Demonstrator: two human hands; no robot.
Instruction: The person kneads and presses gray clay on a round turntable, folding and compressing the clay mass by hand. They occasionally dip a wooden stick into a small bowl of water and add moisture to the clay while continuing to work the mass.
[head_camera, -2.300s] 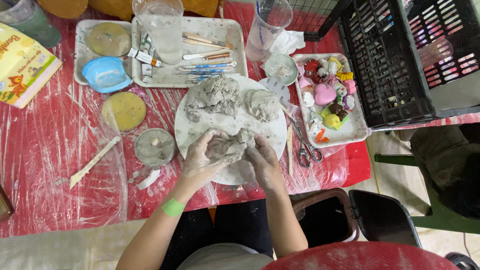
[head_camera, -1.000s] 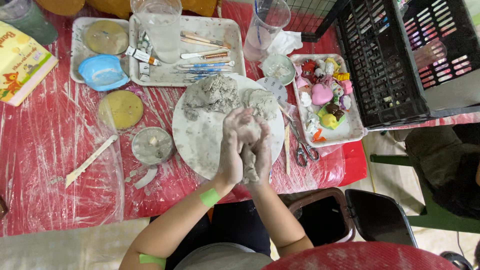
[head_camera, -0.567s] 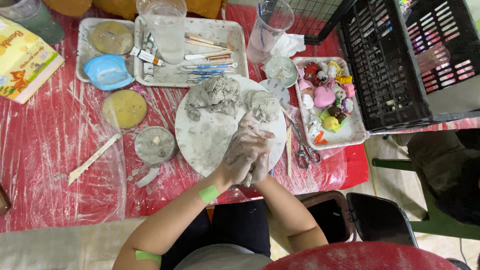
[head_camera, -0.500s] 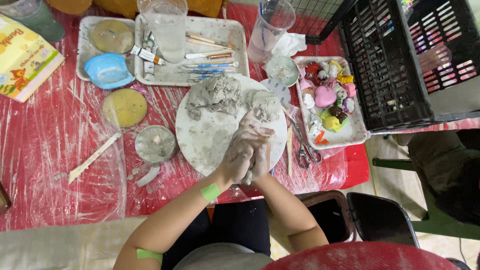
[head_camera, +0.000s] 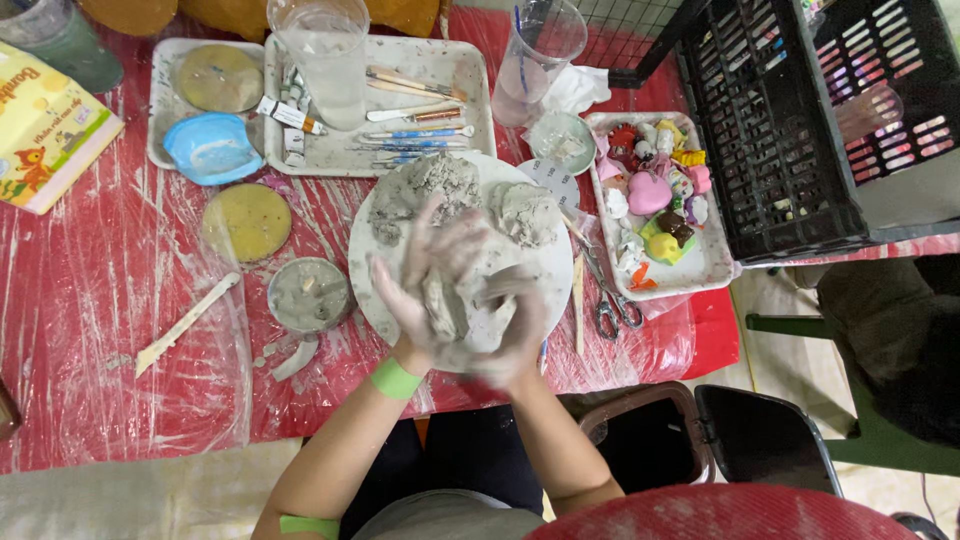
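Pressing together around a grey clay lump (head_camera: 470, 305), the left hand (head_camera: 425, 275) and right hand (head_camera: 510, 320) squeeze it between clay-smeared palms just above the round white board (head_camera: 370, 250), which catches crumbs.

left hand (head_camera: 425, 285): raised, palm turned inward, fingers spread (grey-smeared) | right hand (head_camera: 505, 325): pressed against the left, blurred | forearms: angled inward, green band worn at left wrist
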